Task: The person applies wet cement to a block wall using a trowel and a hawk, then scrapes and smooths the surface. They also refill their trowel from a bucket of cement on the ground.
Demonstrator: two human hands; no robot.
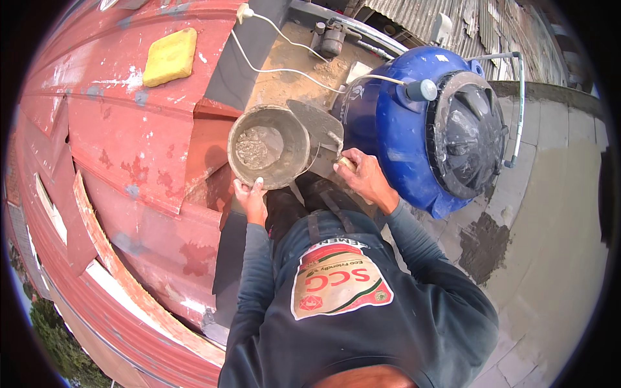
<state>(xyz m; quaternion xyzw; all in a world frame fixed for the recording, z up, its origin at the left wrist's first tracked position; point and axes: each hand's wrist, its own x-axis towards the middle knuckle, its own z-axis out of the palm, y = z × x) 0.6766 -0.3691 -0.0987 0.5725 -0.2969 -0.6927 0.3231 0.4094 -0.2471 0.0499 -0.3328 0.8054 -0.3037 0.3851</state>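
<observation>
A grey bucket [297, 145] stands tilted before me, with wet grey mortar [253, 149] in its bottom. Its near rim is pinched by my left hand [252, 199], thumb and fingers closed on the edge. To the right, my right hand [370, 179] is wrapped round the short pale handle of a trowel. The broad, mortar-smeared trowel blade [315, 123] reaches to the bucket's right rim and partly overlaps it. A thin wire bail hangs at the bucket's right side.
A big blue water tank [398, 139] with a black lid [467, 134] stands close by my right hand. Red metal roofing [139, 145] slopes at left, bearing a yellow sponge [170, 57]. A pump [332, 43] and white cable [262, 69] lie ahead; grey mortared wall [550, 239] at right.
</observation>
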